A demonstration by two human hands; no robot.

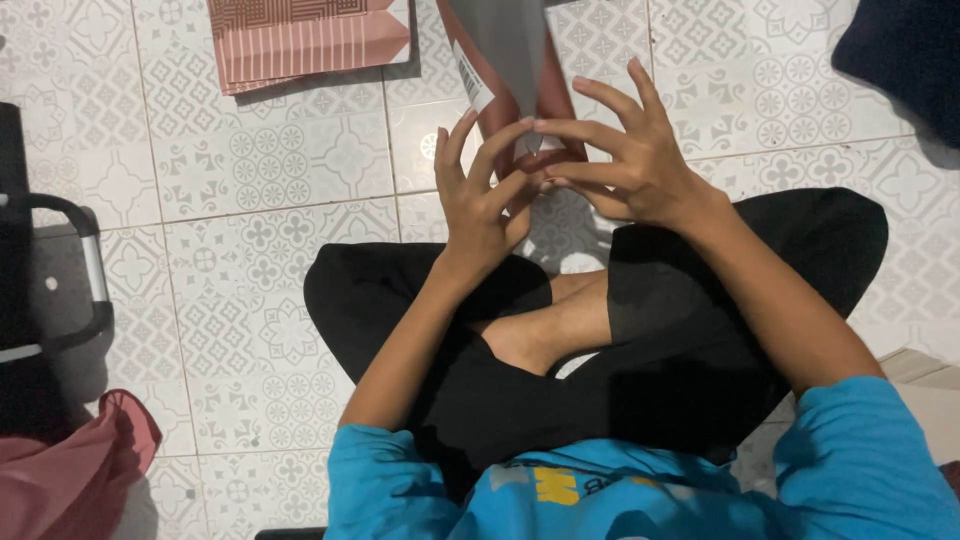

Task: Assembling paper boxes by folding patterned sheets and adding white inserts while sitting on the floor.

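While the person sits cross-legged on the patterned grey-and-white tiled floor (280,160), both hands work at the near tip of a long grey folded sheet of paper with a reddish-brown underside (505,45). Sheet lies ahead of the hands, long axis running away from the body toward the top edge of the view, tapering to a point at the fingers. Left hand (480,195): fingers spread and curled, thumb side pressed to the paper's tip; grasping. Right hand (625,160): index finger and thumb pinch the same point, other fingers fanned clear. Both hands equally near; they touch each other at the tip. A pink striped folded paper sheet (310,40) lies on the tiles to the front left, well apart. A dark metal frame (85,270) stands at far left, pink cloth (70,470) below it. Open tile between the knees and the pink sheet; lap close beneath the wrists.
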